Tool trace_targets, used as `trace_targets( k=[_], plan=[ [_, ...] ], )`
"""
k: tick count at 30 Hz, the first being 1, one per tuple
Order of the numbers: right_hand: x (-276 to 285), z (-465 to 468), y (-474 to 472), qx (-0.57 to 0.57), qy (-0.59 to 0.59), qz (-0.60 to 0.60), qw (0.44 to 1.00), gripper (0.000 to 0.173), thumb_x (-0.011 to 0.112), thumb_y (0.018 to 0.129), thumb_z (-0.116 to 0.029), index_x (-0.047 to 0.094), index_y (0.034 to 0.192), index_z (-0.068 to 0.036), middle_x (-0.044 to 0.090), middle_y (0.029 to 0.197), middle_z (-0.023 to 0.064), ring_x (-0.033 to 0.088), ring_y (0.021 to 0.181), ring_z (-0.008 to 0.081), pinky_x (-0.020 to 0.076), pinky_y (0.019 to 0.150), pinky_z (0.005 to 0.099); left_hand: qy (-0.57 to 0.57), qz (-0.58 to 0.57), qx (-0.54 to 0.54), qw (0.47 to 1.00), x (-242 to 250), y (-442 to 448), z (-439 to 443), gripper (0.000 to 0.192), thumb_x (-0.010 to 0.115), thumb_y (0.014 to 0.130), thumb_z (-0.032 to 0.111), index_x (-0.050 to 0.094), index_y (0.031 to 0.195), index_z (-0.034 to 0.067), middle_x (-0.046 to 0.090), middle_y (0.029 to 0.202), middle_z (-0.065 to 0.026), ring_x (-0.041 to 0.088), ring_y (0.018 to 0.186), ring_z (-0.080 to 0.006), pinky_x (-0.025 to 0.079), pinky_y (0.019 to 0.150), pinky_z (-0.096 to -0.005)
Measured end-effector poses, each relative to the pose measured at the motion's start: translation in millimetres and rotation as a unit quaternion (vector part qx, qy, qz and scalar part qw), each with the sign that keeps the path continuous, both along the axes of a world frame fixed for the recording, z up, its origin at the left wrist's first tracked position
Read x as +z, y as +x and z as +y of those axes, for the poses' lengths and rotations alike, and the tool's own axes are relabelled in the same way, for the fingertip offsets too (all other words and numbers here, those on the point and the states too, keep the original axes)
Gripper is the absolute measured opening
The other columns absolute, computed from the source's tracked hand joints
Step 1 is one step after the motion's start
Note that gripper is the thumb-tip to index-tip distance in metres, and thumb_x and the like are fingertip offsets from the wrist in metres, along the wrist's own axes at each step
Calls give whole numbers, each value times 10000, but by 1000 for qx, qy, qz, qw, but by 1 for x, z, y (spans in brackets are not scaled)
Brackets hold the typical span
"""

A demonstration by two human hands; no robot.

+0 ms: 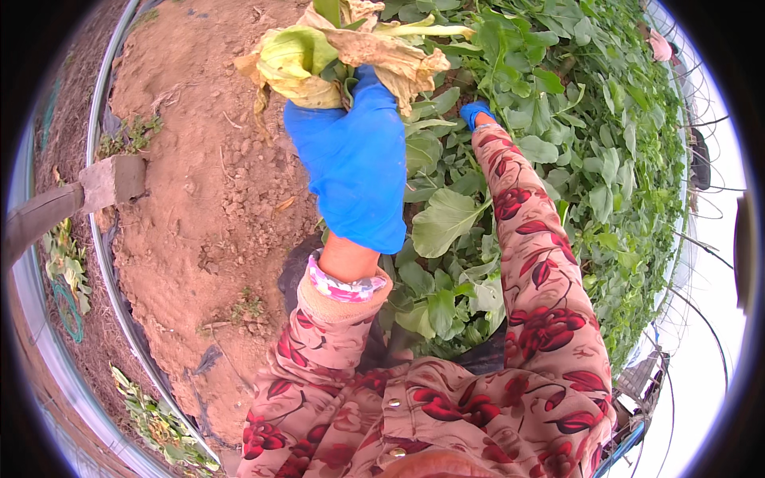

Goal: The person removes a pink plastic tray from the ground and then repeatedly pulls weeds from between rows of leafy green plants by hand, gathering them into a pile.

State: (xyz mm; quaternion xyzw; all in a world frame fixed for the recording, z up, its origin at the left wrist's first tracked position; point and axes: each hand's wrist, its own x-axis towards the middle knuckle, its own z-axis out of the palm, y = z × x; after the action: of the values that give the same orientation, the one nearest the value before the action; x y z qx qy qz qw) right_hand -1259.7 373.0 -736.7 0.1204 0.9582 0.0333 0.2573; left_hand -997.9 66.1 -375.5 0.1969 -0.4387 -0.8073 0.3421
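Observation:
My left hand [358, 161], in a blue disposable glove, is raised over the edge of the bare soil. It grips a bunch of yellowed and withered leaves [302, 63], with dry brown leaf edges and a few green stalks showing. Farther off to the right, my right hand [476, 113] wears a matching blue glove and reaches low among green leafy plants [538, 113]. Foliage surrounds its fingers, so I cannot tell whether they hold anything. A broad green leaf [448, 222] spreads between my two arms.
Bare brown soil [179, 239] stretches along the left, bordered by a pale rail [95, 119]. A post [45, 209] meets a concrete block [113, 181] there. Discarded leaves [152, 421] lie beyond the rail. Dense crop fills the right side, and part of another person [660, 45] shows at its far edge.

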Motion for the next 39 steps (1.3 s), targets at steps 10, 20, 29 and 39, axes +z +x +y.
trace_targets(
  k=[10, 20, 29, 39],
  plan=[
    [69, -23, 18, 209, -36, -162, 964, 481, 547, 790, -437, 651, 1052, -47, 598, 1138, 178, 582, 1042, 335, 447, 895, 416, -4, -5, -7, 1000, 1, 1, 5, 280, 564, 853, 15, 534, 1130, -11, 603, 1055, -49, 559, 901, -126, 440, 811, -276],
    [170, -27, 65, -20, -352, -175, 919, 419, 629, 830, -249, 552, 1199, -65, 647, 924, 27, 546, 772, 72, 435, 653, 231, -49, 11, -3, 999, 1, -5, 7, 357, 583, 853, 44, 514, 1203, 13, 571, 1130, -51, 557, 953, -141, 455, 825, -284],
    [312, -118, 112, 213, -551, -139, 795, 247, 567, 880, -277, 636, 1043, -106, 645, 831, -39, 460, 676, 52, 348, 556, 209, -232, -78, -82, 966, -11, -7, 10, 308, 586, 831, 52, 542, 1130, -10, 606, 1100, -86, 586, 952, -165, 443, 853, -281],
    [355, -112, 143, 126, -779, -119, 602, 244, 551, 867, -133, 598, 1098, -68, 564, 817, 2, 417, 532, 40, 322, 452, 181, -507, -198, -139, 827, -14, -4, 14, 524, 715, 664, 170, 548, 1158, 114, 557, 1146, -137, 595, 918, -360, 495, 773, -402]
  ],
)
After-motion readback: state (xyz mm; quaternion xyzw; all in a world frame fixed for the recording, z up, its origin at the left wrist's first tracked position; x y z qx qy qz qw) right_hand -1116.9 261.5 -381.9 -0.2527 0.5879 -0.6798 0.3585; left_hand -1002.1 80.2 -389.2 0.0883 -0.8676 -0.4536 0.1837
